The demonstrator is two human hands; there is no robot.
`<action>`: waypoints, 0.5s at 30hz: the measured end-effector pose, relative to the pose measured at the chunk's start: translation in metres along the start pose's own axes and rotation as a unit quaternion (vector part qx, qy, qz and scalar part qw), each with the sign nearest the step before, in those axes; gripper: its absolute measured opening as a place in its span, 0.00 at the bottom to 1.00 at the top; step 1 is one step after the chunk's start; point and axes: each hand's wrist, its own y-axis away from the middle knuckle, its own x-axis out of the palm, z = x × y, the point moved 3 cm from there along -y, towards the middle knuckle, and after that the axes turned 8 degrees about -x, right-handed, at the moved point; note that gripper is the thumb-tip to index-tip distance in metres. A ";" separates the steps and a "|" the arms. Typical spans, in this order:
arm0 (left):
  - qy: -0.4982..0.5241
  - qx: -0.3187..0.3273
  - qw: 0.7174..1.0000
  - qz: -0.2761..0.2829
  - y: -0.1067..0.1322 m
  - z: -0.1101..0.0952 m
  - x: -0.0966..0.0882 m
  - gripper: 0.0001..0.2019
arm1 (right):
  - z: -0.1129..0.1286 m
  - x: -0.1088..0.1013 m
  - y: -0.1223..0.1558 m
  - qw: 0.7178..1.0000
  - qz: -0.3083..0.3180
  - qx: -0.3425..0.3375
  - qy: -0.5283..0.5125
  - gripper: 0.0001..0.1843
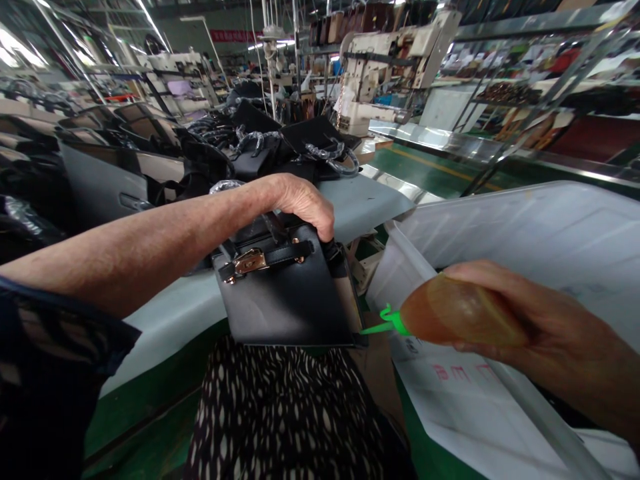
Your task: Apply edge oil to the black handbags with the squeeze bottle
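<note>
A black handbag (285, 300) with a gold clasp (251, 261) on its front strap rests upright above my lap. My left hand (305, 203) reaches over its top and grips the upper right edge, the fingertips tucked out of sight behind the side. In my right hand (530, 313) is an amber squeeze bottle (460, 312), held on its side. Its thin green nozzle (380, 328) points left, with the tip at the lower corner of the bag's right side panel, where a beige strip shows. Whether the tip touches the bag I cannot tell.
A large white plastic bin (500, 223) stands at my right. Several more black bags (320, 137) with wrapped handles lie on the grey worktable (375, 200) ahead, and others crowd the left. Beyond stands a cream sewing machine (370, 73). Metal racks (545, 87) rise at the right.
</note>
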 end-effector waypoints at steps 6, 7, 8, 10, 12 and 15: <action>-0.025 -0.005 0.995 0.097 0.010 -0.010 0.004 0.10 | 0.000 0.003 0.001 1.000 -0.005 -0.006 0.005 0.18; -0.039 -0.011 0.995 0.096 0.015 -0.013 0.004 0.11 | 0.002 0.003 0.001 1.000 -0.010 -0.012 0.009 0.17; -0.052 -0.015 0.994 0.093 0.019 -0.015 0.004 0.12 | 0.003 0.004 0.000 1.000 -0.013 -0.017 0.012 0.17; -0.076 -0.009 0.994 0.078 0.028 -0.021 0.004 0.12 | 0.004 0.006 -0.001 1.000 -0.015 -0.019 0.014 0.17; -0.097 0.010 0.994 0.056 0.037 -0.026 0.003 0.12 | 0.005 0.008 -0.003 1.000 -0.011 -0.015 0.006 0.17; -0.123 0.015 0.992 0.021 0.047 -0.032 0.002 0.12 | 0.007 0.009 -0.003 1.000 -0.020 -0.021 0.003 0.16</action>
